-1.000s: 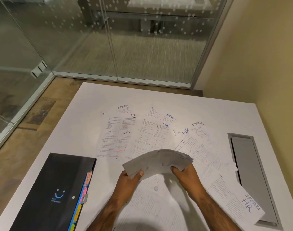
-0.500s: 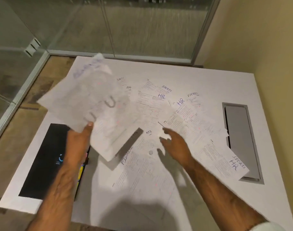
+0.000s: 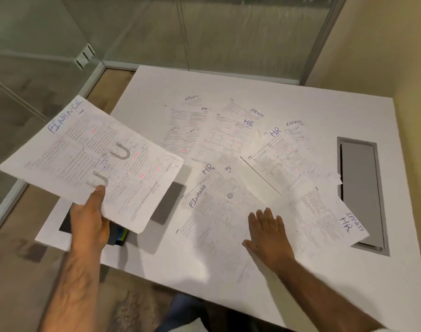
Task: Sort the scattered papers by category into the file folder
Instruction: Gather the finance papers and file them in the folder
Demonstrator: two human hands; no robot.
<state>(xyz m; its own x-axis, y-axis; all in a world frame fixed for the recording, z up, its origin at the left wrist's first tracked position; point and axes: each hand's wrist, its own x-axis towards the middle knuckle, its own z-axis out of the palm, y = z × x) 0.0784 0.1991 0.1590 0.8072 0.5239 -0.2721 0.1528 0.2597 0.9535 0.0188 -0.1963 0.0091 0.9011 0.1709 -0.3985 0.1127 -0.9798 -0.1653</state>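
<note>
My left hand [image 3: 89, 219] grips a thin stack of printed sheets marked FINANCE [image 3: 92, 159], held flat in the air over the table's left side. Under that stack lies the black file folder [image 3: 65, 225], mostly hidden, with coloured tabs showing at its right edge. My right hand [image 3: 268, 236] lies flat with straight fingers on another FINANCE sheet [image 3: 211, 219] on the white table [image 3: 300, 97]. Several more sheets marked HR [image 3: 228, 137] and SPORTS [image 3: 192, 99] are spread across the middle and right of the table.
A grey cable hatch [image 3: 360, 178] is sunk into the table at the right, with a sheet marked SPORTS and HR [image 3: 331, 212] overlapping its edge. Glass walls [image 3: 132, 27] stand behind and to the left, a beige wall [image 3: 384, 44] to the right.
The stack first held in both hands went to my left hand alone and swung out left, then flattened. My right hand let go and settled flat on the papers.
</note>
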